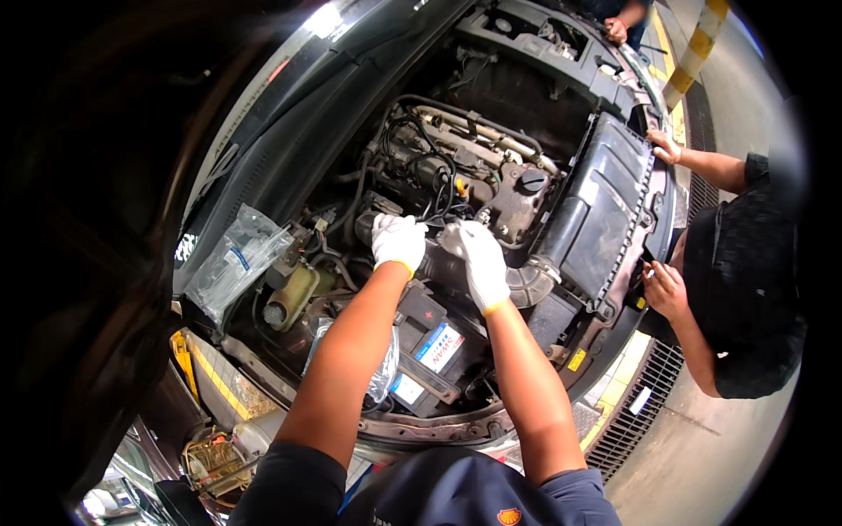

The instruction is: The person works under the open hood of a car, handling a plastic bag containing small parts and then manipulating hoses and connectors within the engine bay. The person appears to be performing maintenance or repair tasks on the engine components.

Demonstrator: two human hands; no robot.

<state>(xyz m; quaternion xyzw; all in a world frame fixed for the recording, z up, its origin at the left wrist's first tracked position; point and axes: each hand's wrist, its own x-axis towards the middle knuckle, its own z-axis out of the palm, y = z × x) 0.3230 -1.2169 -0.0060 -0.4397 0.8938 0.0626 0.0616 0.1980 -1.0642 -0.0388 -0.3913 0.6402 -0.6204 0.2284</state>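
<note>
My left hand, in a white glove, has its fingers curled down at the black hoses left of the engine's middle; what they hold is hidden. My right hand, also gloved, is bent over black wires and hose just to its right, its fingertips mostly hidden. Above both hands lies the engine with a black oil cap and a yellow dipstick loop. A wide black air duct runs beneath my hands toward the air filter box. The battery sits between my forearms.
A clear plastic bag lies at the left beside a coolant reservoir. A co-worker stands right, hands on the car's front edge; another person's hand is at the top. A striped post stands beyond.
</note>
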